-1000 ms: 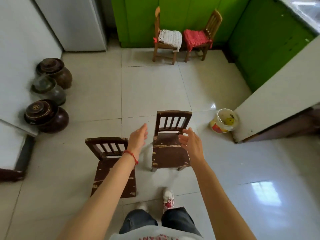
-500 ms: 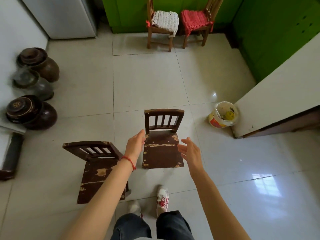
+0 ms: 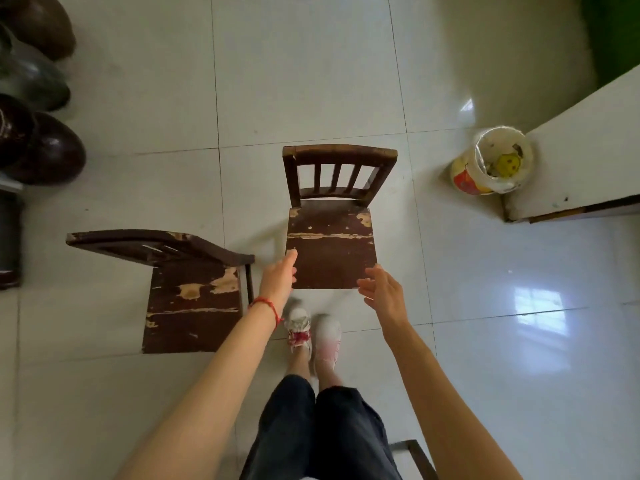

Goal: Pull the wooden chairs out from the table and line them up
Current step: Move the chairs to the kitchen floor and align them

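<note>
Center chair seen upright at 12 o'clock; legs hidden. Left hand and right hand both released, fingers extended; contact with seat unclear. Second chair at 9 o'clock. Feet blurred.

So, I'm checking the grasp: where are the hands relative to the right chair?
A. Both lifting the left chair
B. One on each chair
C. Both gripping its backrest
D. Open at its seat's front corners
D: left hand and right hand are open at the right chair's front corners.
</note>
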`<state>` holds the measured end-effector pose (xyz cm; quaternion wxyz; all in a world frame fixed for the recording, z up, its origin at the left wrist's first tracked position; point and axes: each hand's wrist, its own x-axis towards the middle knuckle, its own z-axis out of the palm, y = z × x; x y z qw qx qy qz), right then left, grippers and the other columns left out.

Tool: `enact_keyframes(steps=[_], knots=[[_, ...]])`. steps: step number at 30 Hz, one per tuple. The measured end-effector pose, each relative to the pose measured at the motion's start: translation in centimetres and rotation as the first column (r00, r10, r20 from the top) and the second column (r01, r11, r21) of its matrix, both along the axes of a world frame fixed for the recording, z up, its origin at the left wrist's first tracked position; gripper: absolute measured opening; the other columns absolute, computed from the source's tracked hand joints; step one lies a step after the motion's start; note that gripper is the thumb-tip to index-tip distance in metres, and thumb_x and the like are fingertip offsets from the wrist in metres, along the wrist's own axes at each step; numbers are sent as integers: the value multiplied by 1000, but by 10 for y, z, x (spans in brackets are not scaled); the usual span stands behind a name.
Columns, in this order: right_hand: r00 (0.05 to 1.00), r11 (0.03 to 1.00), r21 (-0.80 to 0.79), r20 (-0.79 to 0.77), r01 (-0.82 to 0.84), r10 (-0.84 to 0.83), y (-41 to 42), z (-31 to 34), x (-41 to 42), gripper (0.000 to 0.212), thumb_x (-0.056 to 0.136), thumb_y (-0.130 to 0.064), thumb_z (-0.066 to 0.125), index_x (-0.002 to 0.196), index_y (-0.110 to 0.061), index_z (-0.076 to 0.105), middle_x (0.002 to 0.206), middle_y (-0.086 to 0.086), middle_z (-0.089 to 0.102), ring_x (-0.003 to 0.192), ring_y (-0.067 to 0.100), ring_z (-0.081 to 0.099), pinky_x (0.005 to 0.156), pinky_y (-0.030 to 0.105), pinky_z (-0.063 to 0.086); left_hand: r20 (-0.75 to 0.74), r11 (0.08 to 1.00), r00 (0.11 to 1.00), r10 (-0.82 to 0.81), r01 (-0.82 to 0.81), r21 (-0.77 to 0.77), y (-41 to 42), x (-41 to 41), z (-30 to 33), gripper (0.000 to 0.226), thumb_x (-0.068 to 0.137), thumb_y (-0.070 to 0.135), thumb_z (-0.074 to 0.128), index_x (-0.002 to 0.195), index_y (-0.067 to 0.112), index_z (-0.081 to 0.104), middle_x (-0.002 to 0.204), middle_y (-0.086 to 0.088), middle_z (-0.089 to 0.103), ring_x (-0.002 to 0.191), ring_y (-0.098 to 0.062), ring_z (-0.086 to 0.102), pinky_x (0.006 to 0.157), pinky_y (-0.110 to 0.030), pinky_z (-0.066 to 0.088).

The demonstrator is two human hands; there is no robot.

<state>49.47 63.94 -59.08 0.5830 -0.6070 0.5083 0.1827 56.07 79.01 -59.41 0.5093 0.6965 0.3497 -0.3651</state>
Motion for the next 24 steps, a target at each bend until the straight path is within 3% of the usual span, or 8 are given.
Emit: enact_keyframes(steps=[5, 11, 17, 19, 21, 24], knots=[[986, 990, 69, -121, 125, -116, -5, -83, -8, 39, 95, -39, 37, 113, -10, 58, 104, 10, 64, 95, 23, 60, 87, 34, 46, -124, 999, 992, 37, -38, -7, -4, -3, -84, 52, 91, 43, 42, 129, 7, 48, 130, -13, 54, 111, -24, 53, 83, -31, 40], [940, 949, 192, -283, 251, -191, -5, -183, -16, 34, 94, -38, 42, 110, -10, 55, 115, 16, 62, 100, 27, 60, 91, 36, 45, -256, 998, 964, 69, -67, 17, -6, -4, -183, 55, 91, 44, 42, 131, 6, 45, 134, -14, 51, 120, -28, 49, 96, -38, 41], [849, 919, 141, -454, 368, -271, -15, -262, -14, 61, 84, -47, 57, 130, -10, 42, 134, 16, 49, 120, 32, 50, 102, 42, 40, -463, 986, 872, 159, -116, 119, 3, -4, -265, 76, 78, 61, 52, 134, 12, 39, 132, -17, 50, 114, -34, 53, 98, -46, 44], [802, 837, 219, -480, 502, -355, -19, -285, -16, 72, 81, -47, 61, 137, -13, 33, 141, 16, 42, 127, 35, 44, 106, 43, 35, -552, 965, 794, 257, -240, 103, 6, -7, -286, 88, 71, 65, 58, 138, 15, 32, 133, -20, 46, 114, -37, 52, 97, -49, 44], [767, 709, 334, -448, 621, -461, -22, -313, -23, 69, 83, -41, 61, 139, -16, 29, 141, 15, 41, 129, 36, 41, 106, 43, 33, -608, 894, 688, 397, -440, 85, 8, -15, -311, 91, 68, 60, 65, 138, 15, 29, 135, -21, 43, 118, -39, 49, 96, -53, 42], [737, 577, 470, -316, 668, -597, -18, -332, -30, 39, 87, -27, 58, 122, -14, 47, 122, 13, 55, 116, 32, 53, 92, 39, 45, -569, 751, 631, 527, -659, -35, 6, -32, -330, 59, 75, 44, 66, 119, 10, 45, 134, -16, 47, 123, -33, 46, 100, -49, 38]])
